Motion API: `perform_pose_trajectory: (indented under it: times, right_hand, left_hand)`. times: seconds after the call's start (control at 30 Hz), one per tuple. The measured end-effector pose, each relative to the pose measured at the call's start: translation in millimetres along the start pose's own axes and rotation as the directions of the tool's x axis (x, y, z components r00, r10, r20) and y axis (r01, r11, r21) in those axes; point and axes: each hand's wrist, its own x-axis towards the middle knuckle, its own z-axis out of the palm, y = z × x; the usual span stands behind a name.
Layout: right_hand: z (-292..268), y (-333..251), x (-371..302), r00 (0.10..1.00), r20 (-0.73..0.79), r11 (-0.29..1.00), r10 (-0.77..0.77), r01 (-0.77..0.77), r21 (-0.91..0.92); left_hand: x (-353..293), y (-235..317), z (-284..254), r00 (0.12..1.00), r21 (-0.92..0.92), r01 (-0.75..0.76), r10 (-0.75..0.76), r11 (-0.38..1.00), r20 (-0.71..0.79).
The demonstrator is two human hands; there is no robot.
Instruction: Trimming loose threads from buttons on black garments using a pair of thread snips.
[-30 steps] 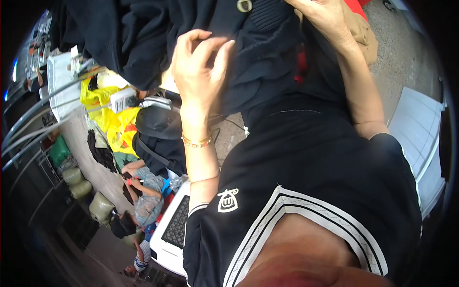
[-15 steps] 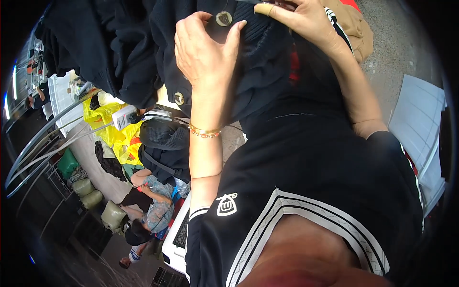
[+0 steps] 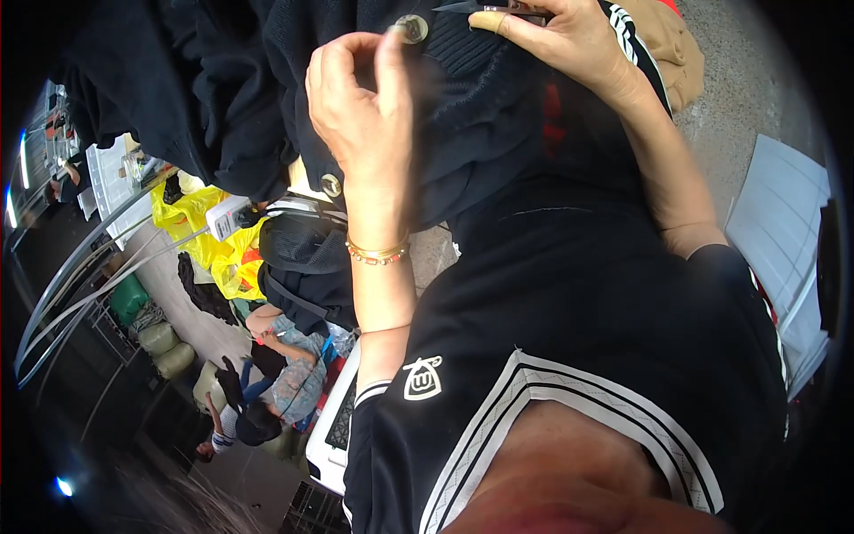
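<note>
A dark navy knitted garment [image 3: 356, 16] with ribbed bands is spread in front of me. One large round button [image 3: 412, 29] shows near the top edge, and another button [image 3: 331, 185] lies lower, beside my left wrist. My left hand [image 3: 360, 120] is over the knit, thumb and forefinger tips brought together at the first button's left edge. Whatever is between those tips is too small and blurred to see. My right hand [image 3: 569, 40] grips dark thread snips [image 3: 463, 7], their pointed blades toward the button. A tan finger cover [image 3: 489, 20] sits on one right fingertip.
Left of my arm are a black mesh-topped bag [image 3: 307, 245], a yellow plastic bag [image 3: 200, 245], and a white power adapter [image 3: 229, 218] with cables. Two people [image 3: 298, 383] are farther off at lower left. Brown cloth [image 3: 672, 53] and pale sheets [image 3: 778, 222] are on the right.
My left thumb has swung left across the button to meet the forefinger; before, the two were apart around it. The snips' blades show more now. A background person has moved.
</note>
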Motion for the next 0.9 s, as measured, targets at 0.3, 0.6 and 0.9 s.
perform_pose_trajectory:
  times: [0.3,0.6,0.9]
  right_hand:
    - [10,2,-1,0.983,-0.019,0.967,-0.183,0.177,-0.183]
    - [20,9,-5,0.978,-0.036,0.96,-0.204,0.193,-0.202]
    - [22,9,-5,0.988,-0.026,0.971,-0.15,0.142,-0.193]
  left_hand:
    - [-9,-3,9,0.989,0.247,-0.13,0.144,0.96,-0.04]
    - [-14,-3,7,0.997,-0.024,-0.051,0.05,0.998,-0.053]
    - [-18,0,5,0.999,-0.083,-0.01,0.006,0.996,-0.043]
